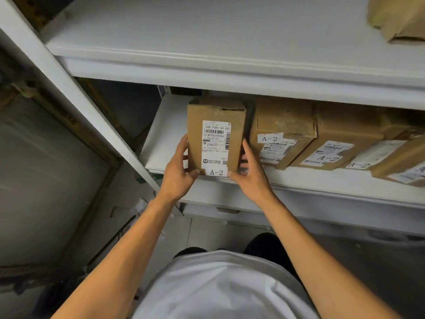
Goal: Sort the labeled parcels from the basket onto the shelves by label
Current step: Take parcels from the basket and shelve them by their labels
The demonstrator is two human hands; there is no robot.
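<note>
A person stands facing white metal shelves, looking down past their own arms. Both hands hold one brown cardboard parcel (216, 134) upright at the front left of the middle shelf (299, 180). The left hand (178, 171) grips its left side, with the thumb on the front near the bottom edge; the right hand (249, 173) grips its right side, fingers (243, 165) curled round the corner. The parcel carries a shipping label and, at its foot, a white tag (216, 172) reading A-2. It appears to rest on, or just above, the shelf's front edge; which one cannot be told. Just to its right, a row of parcels already lies on the same shelf: the nearest box (282, 132) is tagged A-2, and the next two (333, 143) also show A-2. Another parcel (400, 17) sits on the upper shelf (207, 42), its label hidden. The basket is out of view, so how many parcels remain cannot be judged. This parcel seems matched to its shelf and nearly placed; letting go is what remains.
</note>
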